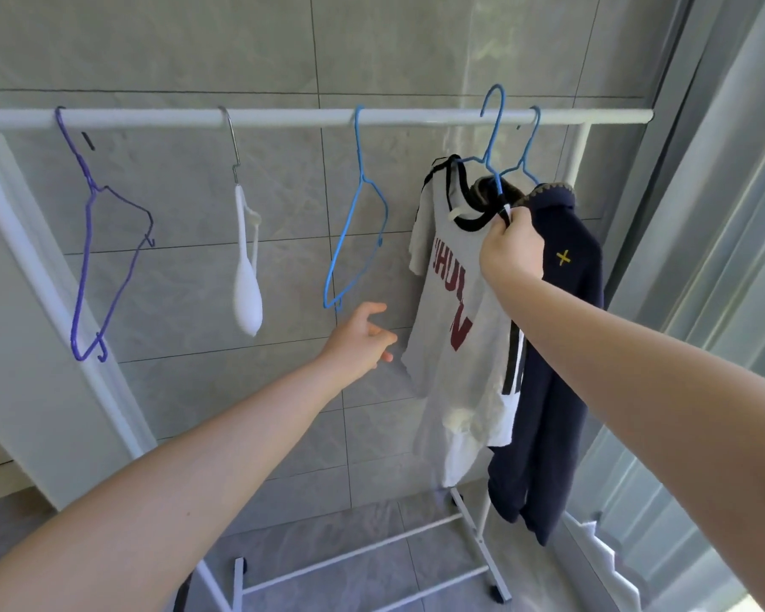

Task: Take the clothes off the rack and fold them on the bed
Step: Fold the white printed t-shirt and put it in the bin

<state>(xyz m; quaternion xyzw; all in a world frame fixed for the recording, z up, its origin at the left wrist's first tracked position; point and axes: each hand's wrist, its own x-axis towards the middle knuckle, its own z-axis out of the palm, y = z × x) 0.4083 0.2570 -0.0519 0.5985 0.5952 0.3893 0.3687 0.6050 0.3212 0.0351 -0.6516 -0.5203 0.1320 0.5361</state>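
Note:
A white clothes rack (283, 117) stands against a tiled wall. A grey T-shirt (456, 311) with dark red letters and a black collar hangs from a blue hanger (492, 139) whose hook is lifted just above the rail. My right hand (511, 251) pinches that hanger's arm at the shirt's collar. A navy garment (561, 329) with a small yellow cross hangs behind on a second blue hanger (528, 148). My left hand (363, 337) reaches toward the shirt's left edge with loose fingers, holding nothing.
Three bare hangers stay on the rail: a purple one (102, 240), a white one (246, 267) and a blue one (358, 223). The rack's base bars and wheels (473, 536) lie on the tiled floor. A window with a sheer curtain (725, 214) lines the right side.

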